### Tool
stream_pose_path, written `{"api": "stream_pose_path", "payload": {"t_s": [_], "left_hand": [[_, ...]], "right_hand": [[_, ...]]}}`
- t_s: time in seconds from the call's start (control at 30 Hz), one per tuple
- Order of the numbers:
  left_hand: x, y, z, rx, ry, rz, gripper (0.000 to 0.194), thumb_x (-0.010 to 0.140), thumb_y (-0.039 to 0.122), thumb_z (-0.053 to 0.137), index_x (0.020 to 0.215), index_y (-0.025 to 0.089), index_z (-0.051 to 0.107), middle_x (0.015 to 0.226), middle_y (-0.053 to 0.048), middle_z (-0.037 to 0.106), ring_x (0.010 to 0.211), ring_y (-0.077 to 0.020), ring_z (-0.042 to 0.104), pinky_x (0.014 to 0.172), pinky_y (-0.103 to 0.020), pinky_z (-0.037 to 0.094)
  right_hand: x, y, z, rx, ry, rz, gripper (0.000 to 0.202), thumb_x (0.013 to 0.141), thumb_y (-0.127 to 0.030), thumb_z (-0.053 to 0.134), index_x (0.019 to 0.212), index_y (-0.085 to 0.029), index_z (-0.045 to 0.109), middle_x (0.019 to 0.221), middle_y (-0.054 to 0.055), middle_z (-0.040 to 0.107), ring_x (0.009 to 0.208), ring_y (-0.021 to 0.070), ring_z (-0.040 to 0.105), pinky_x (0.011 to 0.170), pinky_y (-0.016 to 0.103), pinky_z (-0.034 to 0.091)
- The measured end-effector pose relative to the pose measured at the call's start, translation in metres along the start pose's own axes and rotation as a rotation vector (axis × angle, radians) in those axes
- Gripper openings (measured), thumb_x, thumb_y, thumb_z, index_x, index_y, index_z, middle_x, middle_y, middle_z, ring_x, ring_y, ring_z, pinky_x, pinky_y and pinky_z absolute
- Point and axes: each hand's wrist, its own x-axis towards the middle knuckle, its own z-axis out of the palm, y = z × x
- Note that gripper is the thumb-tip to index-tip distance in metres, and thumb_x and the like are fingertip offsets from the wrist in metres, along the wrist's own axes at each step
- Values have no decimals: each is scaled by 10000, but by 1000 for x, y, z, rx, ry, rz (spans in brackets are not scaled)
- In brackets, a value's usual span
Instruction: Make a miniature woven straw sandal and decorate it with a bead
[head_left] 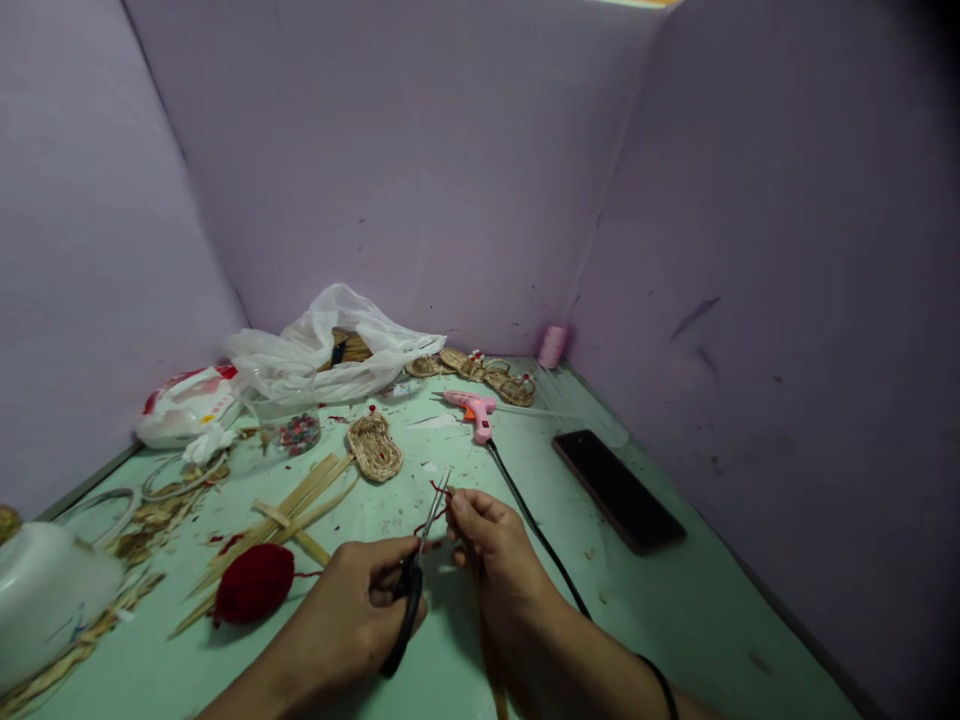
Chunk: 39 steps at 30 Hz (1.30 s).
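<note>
My left hand (352, 610) is closed on black-handled scissors (411, 600), whose blades point up and away beside my right hand. My right hand (491, 545) pinches a tan straw strip (489, 660) with red yarn (439, 490) at its upper end. The scissor blades are at the red yarn, close to my right fingertips. Left of my left hand lies a ball of dark red yarn (255, 585), its strand running toward that hand. A small woven straw sole (375, 447) with a red-headed pin rests beyond my hands.
A pink glue gun (474, 412) with a black cord and a dark phone (619, 490) lie to the right. Straw strips (300, 500), a bead container (296, 432), a white plastic bag (300, 350) and a white bowl (52, 600) are left. Woven pieces (472, 365) and a pink spool (552, 346) stand behind.
</note>
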Motion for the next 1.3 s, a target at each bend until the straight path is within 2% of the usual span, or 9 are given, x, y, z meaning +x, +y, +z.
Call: {"api": "stream_pose_path", "payload": {"t_s": [0.2,0.37,0.47,0.57,0.73,0.87,1.07,1.2,1.3], "left_hand": [[1,-6,7,-91,-2,46,111,691,189,550,796,160,572,619,51,409,550,-76,333,494,-170,313],[1,-5,13,-163,-7,-82,141,685,229,567,812,174,540,556,74,330,462,-62,273,419,-178,333],[1,-8,16,-191,11,-75,115,674,219,564,768,177,513,576,68,346,480,-68,314,434,-189,386],[2,-15,19,-203,13,-70,111,673,201,541,773,175,502,616,46,425,489,-80,395,439,-207,418],[4,-23,18,-244,-9,-73,152,664,202,541,810,172,513,591,47,443,495,-97,467,427,-198,392],[4,-17,12,-245,-25,-64,221,593,133,546,812,162,549,615,57,439,484,-68,430,454,-195,385],[2,-5,8,-255,-39,-118,230,538,168,592,763,138,557,674,28,496,489,-78,456,465,-231,405],[2,-10,3,-292,-11,-104,397,555,200,609,942,135,548,768,-14,558,561,-127,533,493,-265,442],[3,-14,-3,-285,-8,-131,517,557,173,596,1068,137,525,766,-15,577,592,-143,546,497,-266,445]], "right_hand": [[-5,8,4,55,-80,45,312,577,-350,762,584,-139,532,484,-45,505,400,37,376,424,166,283],[-5,11,4,83,-78,38,289,577,-323,769,621,-132,556,492,-39,513,419,37,381,443,157,289],[-5,12,4,81,-76,15,290,591,-328,763,607,-131,549,482,-45,491,428,36,374,454,155,290],[-5,14,3,64,-61,-2,298,607,-353,750,608,-138,545,480,-52,476,438,43,373,468,165,303],[-6,11,3,-5,-67,-54,294,625,-362,734,613,-143,537,472,-56,469,434,48,369,459,174,288],[-8,8,5,-89,-77,-88,304,612,-384,734,619,-135,560,480,-54,468,418,47,356,438,185,279],[-8,5,6,-82,-78,-62,279,600,-357,733,615,-138,561,508,-44,478,421,42,324,410,186,219],[-3,-3,3,-115,-30,-16,282,568,-348,739,613,-139,555,477,-60,437,391,28,270,385,184,161],[2,-8,-1,-156,13,-55,272,579,-345,723,591,-138,547,483,-70,400,397,28,272,392,186,176]]}}
